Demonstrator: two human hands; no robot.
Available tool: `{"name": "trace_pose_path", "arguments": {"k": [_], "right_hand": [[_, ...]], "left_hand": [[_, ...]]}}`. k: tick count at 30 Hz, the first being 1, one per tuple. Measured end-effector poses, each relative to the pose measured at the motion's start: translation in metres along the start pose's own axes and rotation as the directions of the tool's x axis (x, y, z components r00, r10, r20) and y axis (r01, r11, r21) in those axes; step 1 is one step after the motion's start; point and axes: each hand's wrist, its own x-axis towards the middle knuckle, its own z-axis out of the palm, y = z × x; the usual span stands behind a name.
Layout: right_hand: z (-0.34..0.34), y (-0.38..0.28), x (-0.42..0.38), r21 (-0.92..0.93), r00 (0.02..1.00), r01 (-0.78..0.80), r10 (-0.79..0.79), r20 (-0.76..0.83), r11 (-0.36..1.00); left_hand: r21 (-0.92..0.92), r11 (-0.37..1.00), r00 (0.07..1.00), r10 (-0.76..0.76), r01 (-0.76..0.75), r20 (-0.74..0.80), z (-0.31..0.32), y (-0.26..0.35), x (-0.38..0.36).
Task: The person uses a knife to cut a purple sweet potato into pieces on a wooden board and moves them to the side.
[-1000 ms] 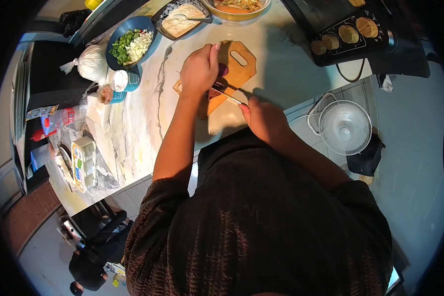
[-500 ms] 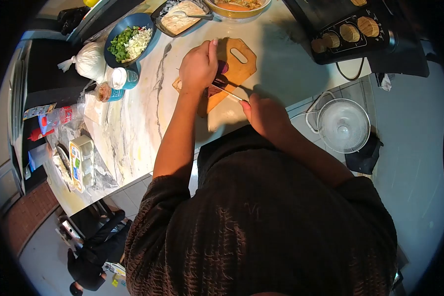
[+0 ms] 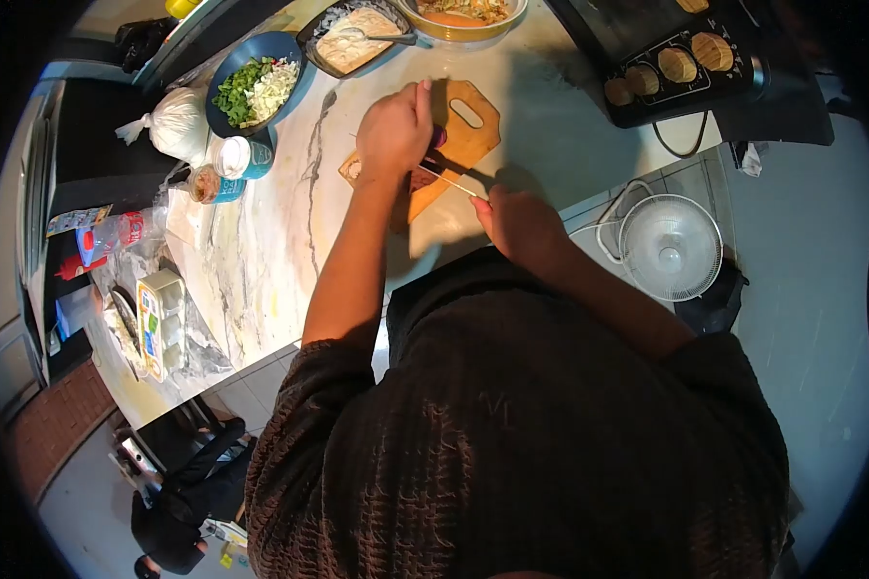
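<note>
A wooden cutting board [image 3: 484, 118] with a handle slot lies on the marble counter. My left hand [image 3: 394, 130] is closed over a purple vegetable [image 3: 438, 137] on the board, possibly a red onion; most of it is hidden under my fingers. Closed around the handle of a knife [image 3: 454, 184] is my right hand [image 3: 523, 229], at the board's near side. The thin blade points left, passing close below my left hand, over dark purple pieces [image 3: 421, 179] on the board.
Behind the board stand a dark tray [image 3: 355, 46] of creamy mix with a spoon and a bowl [image 3: 468, 29] of food. A blue plate [image 3: 224, 124] of chopped greens, jars [image 3: 244, 157], and an egg carton [image 3: 160, 323] are leftward. A black appliance [image 3: 690, 72] stands right; a fan [image 3: 670, 247] is below.
My left hand has shifted very slightly right over the vegetable. The knife and my right hand stay nearly in place, and the whole view has moved a little.
</note>
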Motion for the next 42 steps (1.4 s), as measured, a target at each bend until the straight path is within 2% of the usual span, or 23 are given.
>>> {"name": "trace_pose_path", "arguments": {"k": [1, 4, 5, 7, 8, 11, 13, 14, 17, 19, 22, 23, 25, 28, 32, 34, 38, 41, 42], "right_hand": [[0.001, 0.000, 0.001, -0.003, 1.000, 0.001, -0.001, -0.007, 1.000], [-0.003, -0.005, -0.002, -0.034, 0.999, -0.034, 0.034, 0.000, 0.999], [-0.007, -0.008, -0.002, -0.044, 1.000, -0.003, 0.004, 0.011, 0.999], [-0.015, -0.009, -0.001, -0.062, 1.000, 0.030, -0.029, 0.012, 0.998], [-0.017, -0.010, -0.001, -0.062, 0.999, 0.037, -0.036, 0.021, 0.997], [-0.016, -0.010, 0.000, -0.056, 0.999, 0.023, -0.020, 0.041, 0.998], [-0.008, -0.006, -0.001, -0.053, 0.998, 0.000, 0.003, 0.061, 0.999], [-0.003, -0.003, -0.001, -0.052, 0.999, -0.001, 0.004, 0.053, 0.999], [-0.012, -0.007, 0.002, -0.056, 0.998, -0.006, 0.010, 0.060, 0.998], [-0.018, -0.011, 0.002, -0.064, 0.997, -0.014, 0.019, 0.073, 0.998], [-0.016, -0.009, 0.004, -0.111, 0.997, -0.001, 0.010, 0.079, 0.994], [-0.006, -0.001, 0.003, -0.088, 0.999, 0.023, -0.020, 0.038, 0.996], [-0.002, 0.001, 0.003, -0.069, 0.999, 0.048, -0.047, 0.002, 0.996], [-0.001, 0.001, 0.004, -0.070, 0.999, -0.001, 0.004, 0.041, 0.998], [-0.003, 0.005, 0.007, -0.108, 0.998, 0.055, -0.057, -0.011, 0.993], [0.002, 0.008, 0.007, -0.106, 0.998, 0.057, -0.059, -0.012, 0.993], [0.012, 0.019, 0.011, -0.039, 0.998, 0.062, -0.062, -0.001, 0.997], [0.000, 0.009, 0.008, -0.056, 0.998, 0.045, -0.043, 0.038, 0.997], [-0.008, 0.003, 0.009, -0.081, 0.997, 0.034, -0.028, 0.068, 0.996]], "left_hand": [[0.066, 0.998, 1.000, 0.024, -0.025, 0.013, -0.001, 0.003, 0.002], [0.021, 1.000, 0.999, 0.022, -0.022, -0.033, 0.002, -0.005, 0.000], [0.020, 1.000, 0.999, 0.021, -0.021, -0.024, 0.003, -0.009, -0.003], [-0.123, 0.987, 0.995, -0.098, 0.099, 0.019, 0.000, -0.010, -0.001], [-0.123, 0.988, 0.995, -0.096, 0.098, 0.015, 0.001, -0.011, -0.001], [-0.123, 0.991, 0.998, -0.061, 0.060, -0.003, 0.004, -0.013, 0.001], [-0.042, 0.997, 0.997, 0.059, -0.061, -0.042, 0.005, -0.010, 0.001], [-0.044, 0.997, 0.997, 0.061, -0.063, -0.043, 0.005, -0.009, 0.001], [-0.041, 0.999, 0.999, 0.022, -0.023, -0.035, 0.003, -0.009, -0.003], [-0.112, 0.990, 0.996, -0.082, 0.086, 0.042, 0.000, -0.010, 0.000], [-0.099, 0.993, 0.998, -0.059, 0.060, 0.019, 0.000, -0.010, 0.000], [-0.099, 0.993, 0.998, -0.057, 0.058, 0.016, 0.001, -0.010, 0.000], [-0.018, 1.000, 1.000, 0.019, -0.020, -0.025, 0.003, -0.007, -0.003], [-0.023, 1.000, 1.000, 0.001, -0.002, -0.013, 0.002, -0.007, -0.003], [-0.103, 0.990, 0.995, -0.090, 0.095, 0.054, -0.002, -0.008, -0.002], [-0.005, 1.000, 0.999, 0.028, -0.029, -0.031, 0.002, -0.005, -0.003], [0.057, 0.996, 0.996, 0.076, -0.073, -0.054, 0.006, -0.005, -0.004], [0.049, 0.998, 0.998, 0.045, -0.042, -0.054, 0.005, -0.006, -0.004], [-0.008, 0.999, 0.999, -0.031, 0.031, -0.017, 0.002, -0.010, -0.001]]}}
